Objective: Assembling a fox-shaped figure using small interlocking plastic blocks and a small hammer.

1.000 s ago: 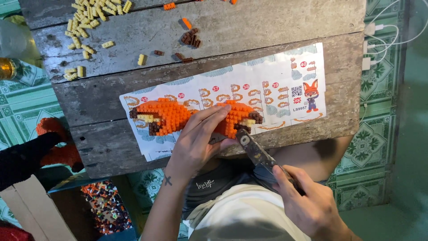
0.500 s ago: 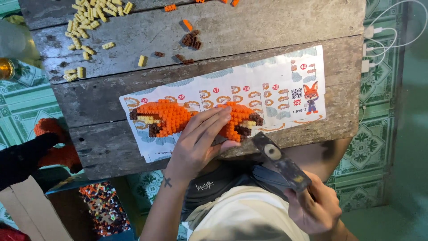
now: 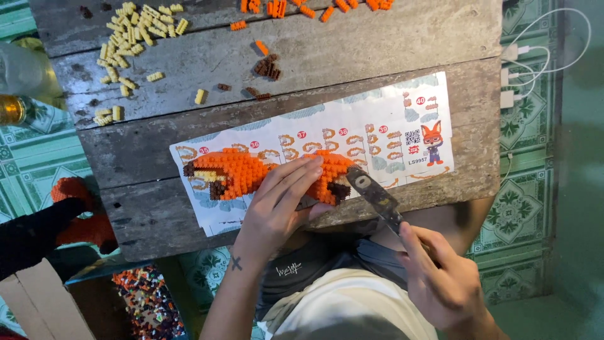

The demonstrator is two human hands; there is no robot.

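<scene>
An orange model built of small bricks (image 3: 242, 173), with brown and yellow parts, lies on a printed instruction sheet (image 3: 384, 135) on a weathered wooden table (image 3: 377, 56). My left hand (image 3: 280, 201) lies flat over the middle of the model, pressing it down. My right hand (image 3: 440, 277) grips the handle of a dark metal tool (image 3: 374, 196). The tool's flat tip rests against the right end of the model.
Loose yellow bricks (image 3: 129, 38) lie at the table's far left, orange bricks (image 3: 314, 7) along the far edge, and a few brown ones (image 3: 267, 66) in the middle. A glass bottle (image 3: 16, 94) stands left of the table. White chargers and cables (image 3: 522, 56) lie on the tiled floor, right.
My right hand drew the tool back toward me half a second ago and has brought its tip to the model's right end again. My left hand stays on the model.
</scene>
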